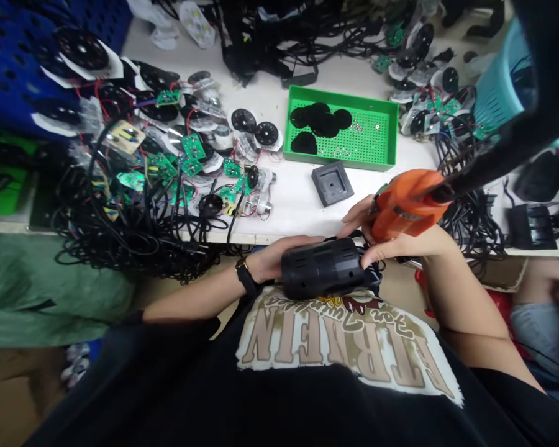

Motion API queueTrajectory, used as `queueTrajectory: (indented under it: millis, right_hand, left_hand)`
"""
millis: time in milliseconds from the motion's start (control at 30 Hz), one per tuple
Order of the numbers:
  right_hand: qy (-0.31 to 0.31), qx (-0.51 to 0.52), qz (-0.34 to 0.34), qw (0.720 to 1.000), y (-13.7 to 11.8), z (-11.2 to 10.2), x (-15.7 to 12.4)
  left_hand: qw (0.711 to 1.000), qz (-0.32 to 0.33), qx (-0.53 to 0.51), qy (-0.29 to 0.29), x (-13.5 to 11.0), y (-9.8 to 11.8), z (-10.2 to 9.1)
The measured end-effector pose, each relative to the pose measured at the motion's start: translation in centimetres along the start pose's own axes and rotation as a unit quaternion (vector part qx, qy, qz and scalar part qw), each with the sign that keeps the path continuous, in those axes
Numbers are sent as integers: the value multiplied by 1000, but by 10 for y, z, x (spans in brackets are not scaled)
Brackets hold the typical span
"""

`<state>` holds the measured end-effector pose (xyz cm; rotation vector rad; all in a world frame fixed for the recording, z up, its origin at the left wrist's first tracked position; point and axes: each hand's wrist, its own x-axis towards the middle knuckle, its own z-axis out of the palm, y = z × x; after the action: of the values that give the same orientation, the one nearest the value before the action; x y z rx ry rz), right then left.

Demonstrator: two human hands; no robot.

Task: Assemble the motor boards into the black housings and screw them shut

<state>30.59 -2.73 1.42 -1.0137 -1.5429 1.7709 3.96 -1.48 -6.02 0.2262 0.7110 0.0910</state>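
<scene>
A black, slotted cylindrical housing (323, 268) lies sideways in front of my shirt. My left hand (272, 257) is wrapped around its left end and far side, with most fingers hidden behind it. My right hand (377, 248) grips the other end, its thumb on the housing's edge and its fingers at the far side. Black cable (377, 268) bunches beside that end. An orange power tool (407, 205), apparently an electric screwdriver, covers the right palm; whether the hand also holds it is unclear. Beyond the hands sits a dark square block with a recess (333, 183).
A green tray (340, 162) holds black discs and small screws. Wired circuit boards (193, 146) and tangled black cables (135, 242) crowd the left. More cables and boards lie right, near a light-blue basket (503, 81). Another person's leg (545, 323) shows at far right.
</scene>
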Motion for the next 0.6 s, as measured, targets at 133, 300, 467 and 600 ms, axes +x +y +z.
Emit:
queueTrajectory:
  millis: [133,300,467,600]
  right_hand:
    - [12,20,19,1000,4,7,-1]
    - [40,52,21,998,5,12,-1]
    - [174,-2,-125,977,-9,17,-7]
    - [272,-2,-167,948,-17,13,-4]
  left_hand:
    - [985,-4,160,-72,-10,23,-1]
    - [939,14,309,-153,-19,43,11]
    - [970,-32,228,-77,-7,31,6]
    - [985,-61,156,-44,0,18,-4]
